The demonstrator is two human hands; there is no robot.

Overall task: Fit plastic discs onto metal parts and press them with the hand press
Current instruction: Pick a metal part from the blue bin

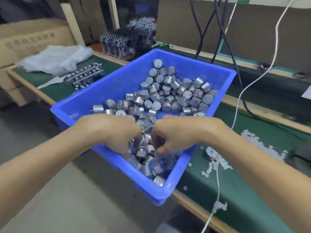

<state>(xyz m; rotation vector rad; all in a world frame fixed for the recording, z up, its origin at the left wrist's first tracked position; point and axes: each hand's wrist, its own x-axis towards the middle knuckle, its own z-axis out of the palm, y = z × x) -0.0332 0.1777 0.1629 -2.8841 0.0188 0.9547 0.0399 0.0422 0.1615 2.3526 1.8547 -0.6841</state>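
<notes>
Fingers (125, 149) of both our hands are bending down into a heap of metal parts (168, 95), small silver cylinders with thin pins, lying in a blue bin (104, 84). Our left hand (116, 132) and right hand (176, 133) are sitting close together over the near end of the bin, knuckles up and fingertips buried. We cannot tell whether either hand is gripping any parts, since the tips are hiding in the heap.

We are judging that a modest scoop is better here than a heaped one. The pins look easy to bend, so we should be closing gently and lifting clear of the bin's near wall. The bin seems to be overhanging the near edge of the green bench (235, 190), so leaning on that wall could tip it.

Plastic discs (262, 145), small and white, are lying scattered on the bench right of the bin, with a single metal part (210, 153) standing among them. A white cable (218, 179) is trailing across that spot and could be snagging a loaded hand.

Black cables (223, 39) are hanging at the far right. Racks of grey parts (127, 39), a crumpled clear bag (57, 56) and a cardboard box (30, 37) are sitting at the far left. No hand press is showing.
</notes>
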